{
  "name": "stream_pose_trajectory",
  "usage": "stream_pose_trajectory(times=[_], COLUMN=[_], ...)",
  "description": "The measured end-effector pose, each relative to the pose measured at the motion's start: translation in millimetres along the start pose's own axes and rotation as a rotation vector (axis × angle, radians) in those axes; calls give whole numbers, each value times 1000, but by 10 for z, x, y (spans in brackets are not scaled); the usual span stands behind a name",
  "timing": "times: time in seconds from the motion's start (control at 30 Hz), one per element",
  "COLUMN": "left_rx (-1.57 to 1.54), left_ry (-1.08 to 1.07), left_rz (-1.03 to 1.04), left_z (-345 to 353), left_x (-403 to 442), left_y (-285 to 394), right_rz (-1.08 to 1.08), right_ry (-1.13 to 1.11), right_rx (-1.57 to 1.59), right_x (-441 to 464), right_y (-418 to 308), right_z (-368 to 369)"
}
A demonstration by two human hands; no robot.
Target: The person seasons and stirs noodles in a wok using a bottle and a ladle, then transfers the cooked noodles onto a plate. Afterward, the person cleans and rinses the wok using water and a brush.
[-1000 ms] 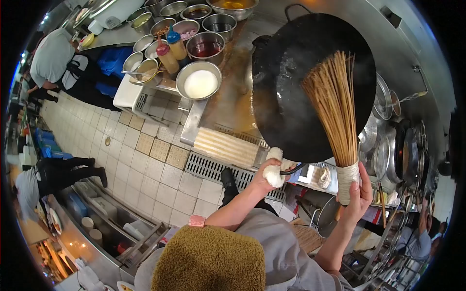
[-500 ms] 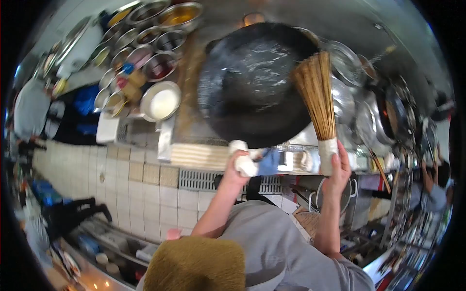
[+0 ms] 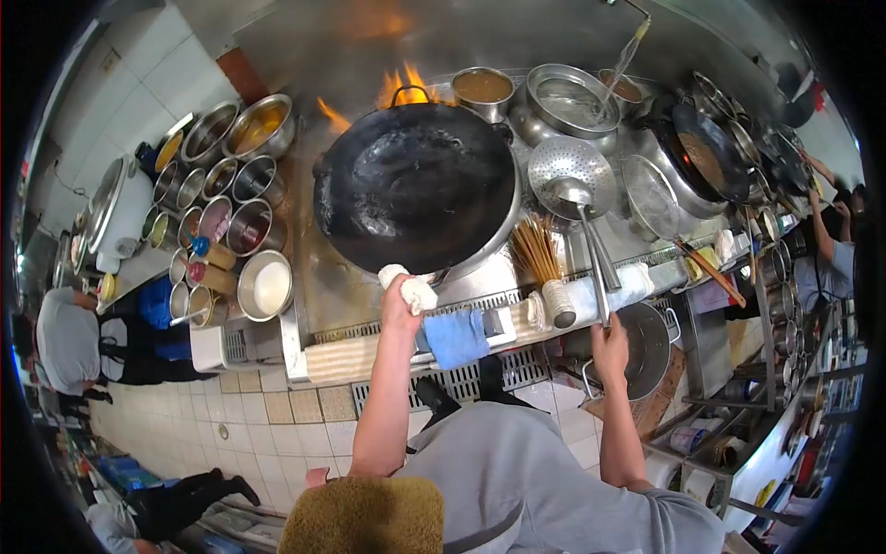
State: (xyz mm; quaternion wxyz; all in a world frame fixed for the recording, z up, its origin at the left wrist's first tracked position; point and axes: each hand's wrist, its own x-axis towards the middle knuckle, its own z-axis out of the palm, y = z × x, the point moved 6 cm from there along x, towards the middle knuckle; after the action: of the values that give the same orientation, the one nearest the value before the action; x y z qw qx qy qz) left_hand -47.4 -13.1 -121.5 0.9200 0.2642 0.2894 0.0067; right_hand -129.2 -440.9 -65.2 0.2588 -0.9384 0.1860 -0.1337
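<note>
My left hand [image 3: 403,305] is closed around a folded white cloth [image 3: 417,292] at the near rim of a large black wok [image 3: 415,189]. The wok's dark inside shines wet, and flames [image 3: 403,85] rise behind its far rim. My right hand [image 3: 609,349] closes on the end of a long metal handle, which appears to belong to the ladle [image 3: 569,191]. That ladle's bowl lies on a perforated skimmer [image 3: 554,159], whose own handle runs alongside. A bamboo wok brush [image 3: 537,254] rests bristles-up at the stove edge, left of the handles.
Several metal bowls stand at left, with a bowl of white contents [image 3: 271,288] nearest. Behind are a pot of brown liquid [image 3: 484,88] and a water pot [image 3: 570,100]. A blue cloth [image 3: 457,339] hangs on the front rail. Other people work at both sides.
The bamboo brush has left my right hand and lies at the stove edge. My right hand now holds a metal handle. The wok sits lower in view, and flames show behind it.
</note>
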Motion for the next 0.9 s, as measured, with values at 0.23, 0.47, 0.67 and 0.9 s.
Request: stream_pose_trajectory(times=[0.23,0.47,0.67,0.9], left_rx=[19,73,297,392], left_ry=[-122,-27,159,220], left_rz=[-123,-44,130,133], left_z=[43,-75,-561,-926], left_x=[168,-252,-1183,-1766], left_y=[18,110,106,-29], right_rz=[319,32,703,516], right_ry=[-451,-291,-902,-1094], right_rx=[730,733,1927,2406], right_x=[264,2257,2951,1865], right_y=[63,-693,-1187,-1514], right_z=[50,356,904,350])
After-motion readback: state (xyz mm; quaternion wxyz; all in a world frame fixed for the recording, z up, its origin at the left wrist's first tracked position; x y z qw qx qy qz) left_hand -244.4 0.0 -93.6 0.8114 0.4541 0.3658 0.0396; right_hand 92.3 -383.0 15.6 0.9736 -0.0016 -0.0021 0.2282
